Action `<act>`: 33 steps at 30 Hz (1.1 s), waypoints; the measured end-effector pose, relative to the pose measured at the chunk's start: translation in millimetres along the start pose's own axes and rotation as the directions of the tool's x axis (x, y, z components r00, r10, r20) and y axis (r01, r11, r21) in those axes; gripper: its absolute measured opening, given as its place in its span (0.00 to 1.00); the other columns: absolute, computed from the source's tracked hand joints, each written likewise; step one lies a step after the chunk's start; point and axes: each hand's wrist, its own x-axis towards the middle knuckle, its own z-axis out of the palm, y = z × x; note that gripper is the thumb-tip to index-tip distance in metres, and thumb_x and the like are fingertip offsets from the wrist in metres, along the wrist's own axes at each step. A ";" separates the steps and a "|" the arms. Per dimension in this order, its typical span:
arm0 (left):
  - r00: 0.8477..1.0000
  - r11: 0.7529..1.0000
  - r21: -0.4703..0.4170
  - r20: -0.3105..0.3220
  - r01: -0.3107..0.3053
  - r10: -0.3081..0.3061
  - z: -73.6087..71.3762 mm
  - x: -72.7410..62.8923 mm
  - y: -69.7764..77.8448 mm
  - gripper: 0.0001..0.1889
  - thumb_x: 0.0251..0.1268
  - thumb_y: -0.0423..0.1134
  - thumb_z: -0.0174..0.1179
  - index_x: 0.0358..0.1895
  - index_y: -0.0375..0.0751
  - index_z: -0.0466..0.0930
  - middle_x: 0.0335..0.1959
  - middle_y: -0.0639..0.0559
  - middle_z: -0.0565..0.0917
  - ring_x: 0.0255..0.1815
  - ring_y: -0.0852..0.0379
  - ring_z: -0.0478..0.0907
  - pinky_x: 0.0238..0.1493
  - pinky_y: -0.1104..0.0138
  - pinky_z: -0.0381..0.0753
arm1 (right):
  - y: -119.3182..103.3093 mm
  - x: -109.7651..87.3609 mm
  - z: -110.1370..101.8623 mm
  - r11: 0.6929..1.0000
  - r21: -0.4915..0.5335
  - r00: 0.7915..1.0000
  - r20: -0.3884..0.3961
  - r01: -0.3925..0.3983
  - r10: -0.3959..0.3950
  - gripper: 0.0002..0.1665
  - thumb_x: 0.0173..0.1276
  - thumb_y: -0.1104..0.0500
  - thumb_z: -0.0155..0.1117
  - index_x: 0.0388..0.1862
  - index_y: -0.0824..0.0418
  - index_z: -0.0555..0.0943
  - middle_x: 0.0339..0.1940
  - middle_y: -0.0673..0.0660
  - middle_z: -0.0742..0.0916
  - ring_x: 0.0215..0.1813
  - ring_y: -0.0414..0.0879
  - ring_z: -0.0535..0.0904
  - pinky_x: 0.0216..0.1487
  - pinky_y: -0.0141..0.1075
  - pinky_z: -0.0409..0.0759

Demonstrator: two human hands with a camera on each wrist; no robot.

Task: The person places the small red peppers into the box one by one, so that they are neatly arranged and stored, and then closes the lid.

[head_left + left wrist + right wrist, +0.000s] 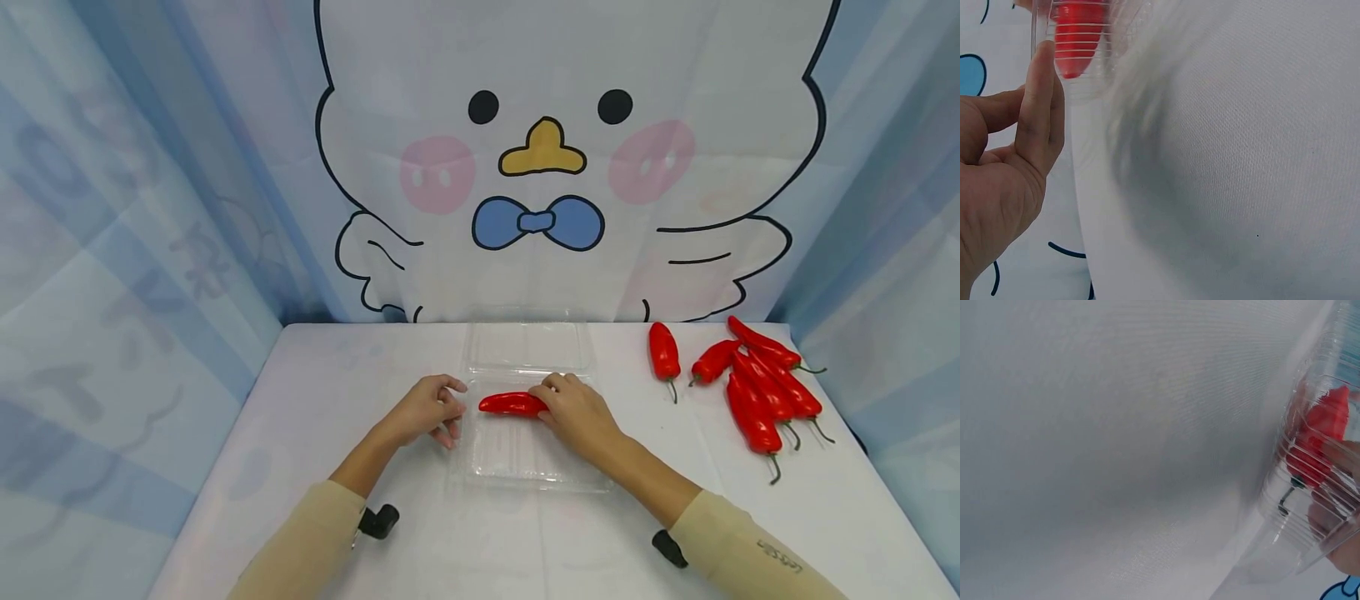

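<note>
A clear plastic clamshell box (517, 454) lies open on the table, its lid (528, 346) folded back toward the curtain. Inside the base, a red chili pepper (510, 404) lies crosswise, tip to the left. My right hand (581, 417) grips its stem end; in the right wrist view the pepper (1329, 419) and its dark stem show through the ribbed wall. Beside the box's left edge is my left hand (427, 408), holding nothing. In the left wrist view that hand (1016, 144) has extended fingers at the box wall, and whether they touch it I cannot tell.
Several red peppers (750, 417) lie in a cluster on the table's right side, stems mostly toward the front. One separate pepper (664, 350) lies left of them. The white tabletop (315, 375) ends at a printed curtain (555, 275), with blue curtains at both sides.
</note>
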 end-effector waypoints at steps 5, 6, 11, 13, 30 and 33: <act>1.000 1.000 0.003 -0.005 0.004 -0.004 0.1 -0.3 1.3 0.21 0.73 0.30 0.62 0.66 0.33 0.72 0.37 0.36 0.82 0.22 0.53 0.84 0.25 0.63 0.89 | 0.2 -1.0 -2.0 1.000 0.021 1.000 0.015 -0.010 0.010 0.25 0.57 0.60 0.82 0.54 0.53 0.87 0.48 0.54 0.88 0.48 0.49 0.82 0.49 0.41 0.89; 1.000 1.000 0.004 -0.006 0.006 -0.006 0.2 -0.3 1.4 0.21 0.73 0.30 0.62 0.66 0.33 0.72 0.37 0.36 0.82 0.22 0.53 0.84 0.25 0.63 0.89 | 0.5 -1.4 -2.3 1.000 0.027 1.000 0.015 -0.011 0.010 0.25 0.57 0.60 0.82 0.54 0.53 0.87 0.48 0.54 0.87 0.48 0.49 0.82 0.49 0.41 0.89; 1.000 1.000 0.015 -0.015 0.017 -0.017 0.5 -0.7 2.2 0.21 0.73 0.30 0.62 0.66 0.34 0.73 0.37 0.38 0.82 0.23 0.53 0.84 0.25 0.63 0.89 | 2.8 -3.2 -4.9 0.999 0.044 1.000 0.000 0.003 -0.003 0.25 0.57 0.60 0.83 0.54 0.53 0.87 0.48 0.55 0.87 0.49 0.50 0.82 0.48 0.41 0.89; 1.000 1.000 0.019 -0.019 0.022 -0.022 0.5 -1.2 3.0 0.21 0.73 0.31 0.62 0.66 0.34 0.73 0.37 0.38 0.82 0.23 0.53 0.84 0.25 0.64 0.89 | 3.8 -4.1 -6.0 0.999 0.048 1.000 -0.004 0.008 -0.007 0.25 0.57 0.60 0.83 0.54 0.53 0.87 0.48 0.55 0.87 0.48 0.49 0.82 0.48 0.41 0.89; 1.000 1.000 0.019 0.000 0.020 -0.020 -1.2 -1.3 5.9 0.21 0.74 0.30 0.61 0.67 0.33 0.72 0.36 0.38 0.83 0.22 0.53 0.84 0.25 0.64 0.89 | 18.4 -15.5 -25.7 0.996 0.084 1.000 -0.019 -0.013 0.015 0.29 0.57 0.58 0.83 0.59 0.55 0.85 0.52 0.56 0.86 0.54 0.51 0.82 0.52 0.41 0.90; 1.000 1.000 0.020 -0.001 0.022 -0.022 -1.4 -1.4 5.7 0.21 0.74 0.30 0.61 0.66 0.33 0.72 0.37 0.37 0.83 0.23 0.53 0.84 0.25 0.64 0.89 | 23.6 -18.0 -30.5 0.995 0.089 0.999 -0.027 -0.036 0.039 0.29 0.59 0.58 0.81 0.60 0.55 0.84 0.54 0.57 0.86 0.55 0.52 0.82 0.52 0.43 0.90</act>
